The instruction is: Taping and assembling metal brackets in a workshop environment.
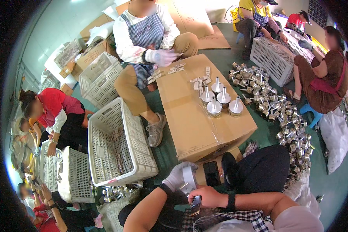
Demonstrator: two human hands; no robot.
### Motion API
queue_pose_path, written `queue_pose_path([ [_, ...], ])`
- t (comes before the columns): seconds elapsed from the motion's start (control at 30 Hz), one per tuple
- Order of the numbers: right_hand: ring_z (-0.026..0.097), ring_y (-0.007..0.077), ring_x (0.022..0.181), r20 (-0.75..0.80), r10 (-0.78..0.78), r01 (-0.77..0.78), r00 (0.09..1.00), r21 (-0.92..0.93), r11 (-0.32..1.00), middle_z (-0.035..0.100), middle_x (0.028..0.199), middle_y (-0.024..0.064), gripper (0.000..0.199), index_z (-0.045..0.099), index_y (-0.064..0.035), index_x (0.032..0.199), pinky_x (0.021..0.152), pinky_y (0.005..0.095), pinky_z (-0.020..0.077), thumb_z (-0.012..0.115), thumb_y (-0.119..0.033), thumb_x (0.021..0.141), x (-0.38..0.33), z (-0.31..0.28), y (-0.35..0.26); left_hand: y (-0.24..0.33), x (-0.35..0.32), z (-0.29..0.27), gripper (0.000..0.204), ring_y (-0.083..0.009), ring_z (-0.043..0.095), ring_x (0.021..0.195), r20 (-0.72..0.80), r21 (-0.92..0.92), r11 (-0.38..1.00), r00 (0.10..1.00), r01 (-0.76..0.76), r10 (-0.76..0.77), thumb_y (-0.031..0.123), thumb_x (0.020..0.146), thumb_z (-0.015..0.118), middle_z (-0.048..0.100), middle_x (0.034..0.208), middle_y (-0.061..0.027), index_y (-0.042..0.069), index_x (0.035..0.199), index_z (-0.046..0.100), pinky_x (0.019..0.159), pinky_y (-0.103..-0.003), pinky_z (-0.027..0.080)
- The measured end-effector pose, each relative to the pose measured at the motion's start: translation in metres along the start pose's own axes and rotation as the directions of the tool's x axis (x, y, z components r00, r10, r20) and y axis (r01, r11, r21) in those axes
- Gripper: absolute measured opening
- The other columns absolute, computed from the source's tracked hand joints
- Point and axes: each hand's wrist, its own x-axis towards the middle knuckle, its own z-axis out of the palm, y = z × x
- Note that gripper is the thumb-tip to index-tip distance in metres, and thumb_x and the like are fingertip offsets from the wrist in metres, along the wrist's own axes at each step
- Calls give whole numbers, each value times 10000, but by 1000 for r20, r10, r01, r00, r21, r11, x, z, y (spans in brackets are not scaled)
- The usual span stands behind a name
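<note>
My left hand [176, 176], in a white glove, is wrapped around a round silver metal part [189, 178] held close to my lap. My bare right hand [208, 196] pinches a small dark tool or piece [195, 202] just below that part. Both hands meet low in the picture, in front of a big cardboard box [189, 116] that serves as a table. On the box's far right stand several finished silver parts with upright stems [220, 101]. Small flat metal clips [200, 79] lie scattered beyond them.
A phone [212, 173] lies by the box's near edge. A white plastic crate [118, 143] stands to my left. A heap of silver parts [282, 112] covers the green floor at right. A person in a checked apron sits opposite; other people work around crates.
</note>
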Motion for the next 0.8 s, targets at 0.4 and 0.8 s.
queue_pose_path([
  [0.4,564,288,786,-1,13,-13,1000,-4,1000,616,771,59,207,619,-144,818,690,374,446,624,-68,625,0,1,-1,-1,6,-8,212,-239,577,740,41,-129,989,997,75,-70,149,819,541,617,914,-158,-33,917,584,687,-340,488],
  [0.8,579,290,760,-3,19,-19,1000,-27,999,621,772,76,207,628,-138,820,672,371,451,629,-70,625,0,-1,-2,1,3,-7,194,-194,573,716,93,-99,991,992,95,-86,128,843,513,604,864,-105,-21,946,582,666,-307,489],
])
